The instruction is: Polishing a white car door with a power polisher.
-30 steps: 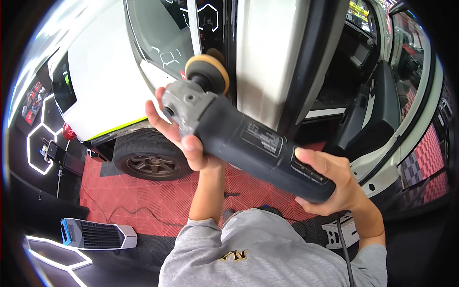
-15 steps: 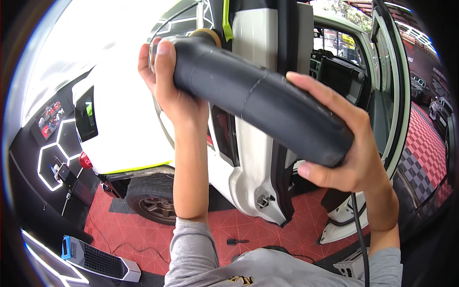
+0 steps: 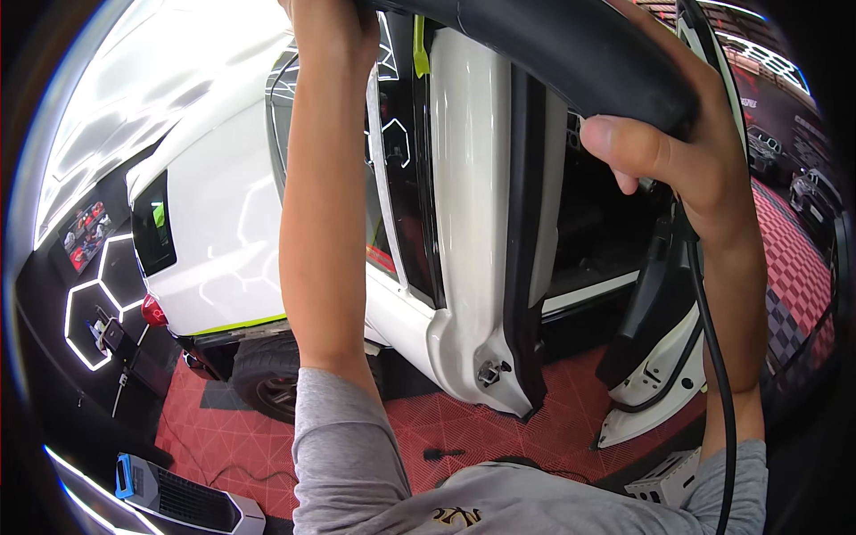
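A black corded polisher is raised across the top of the view, its head end cut off by the upper edge. My right hand is closed round its rear end, thumb underneath, with the cord hanging down past my forearm. Only the heel and wrist of my left hand show, against the polisher's front part; its fingers are beyond the upper edge. Below the tool stands the white door pillar of a car, with a strip of yellow-green tape beside its upper part.
The car's glossy white rear side and a rear wheel are at left. An open door stands at right. On the red tiled floor lie a small black brush-like thing and cables. A grey-and-black cooler-like unit is at lower left.
Both hands and the polisher have moved up, so the tool's head and my left fingers have left the view. The tool's rear end has also shifted right. More of the pillar shows.
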`<state>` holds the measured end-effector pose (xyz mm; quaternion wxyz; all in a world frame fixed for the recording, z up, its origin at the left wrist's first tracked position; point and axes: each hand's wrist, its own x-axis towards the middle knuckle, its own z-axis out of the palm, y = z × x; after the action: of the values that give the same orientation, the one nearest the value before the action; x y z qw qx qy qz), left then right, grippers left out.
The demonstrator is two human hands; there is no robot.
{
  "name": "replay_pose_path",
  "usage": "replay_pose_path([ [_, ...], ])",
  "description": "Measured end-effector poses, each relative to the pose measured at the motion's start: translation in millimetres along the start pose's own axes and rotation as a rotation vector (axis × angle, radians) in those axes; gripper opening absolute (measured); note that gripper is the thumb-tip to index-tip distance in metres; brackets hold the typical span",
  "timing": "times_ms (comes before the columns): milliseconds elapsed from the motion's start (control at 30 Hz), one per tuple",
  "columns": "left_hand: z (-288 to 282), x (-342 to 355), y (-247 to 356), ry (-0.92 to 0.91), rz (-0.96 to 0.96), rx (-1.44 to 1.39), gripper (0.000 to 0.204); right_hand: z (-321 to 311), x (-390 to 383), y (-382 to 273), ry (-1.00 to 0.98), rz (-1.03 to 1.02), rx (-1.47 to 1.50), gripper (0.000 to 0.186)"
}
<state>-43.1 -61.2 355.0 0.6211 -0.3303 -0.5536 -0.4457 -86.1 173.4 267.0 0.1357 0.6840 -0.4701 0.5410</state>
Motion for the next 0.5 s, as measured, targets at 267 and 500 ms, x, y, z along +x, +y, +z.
replay_pose_path([
  [267, -39, -86, 14, 0.209, -0.141, -0.12, 0.075, 15, -44, 47, -0.083, -0.086, -0.084, 0.087],
  [500, -44, -203, 19, 0.422, -0.137, -0.014, 0.07, 45, -117, 55, -0.222, 0.154, 0.137, 0.086],
])
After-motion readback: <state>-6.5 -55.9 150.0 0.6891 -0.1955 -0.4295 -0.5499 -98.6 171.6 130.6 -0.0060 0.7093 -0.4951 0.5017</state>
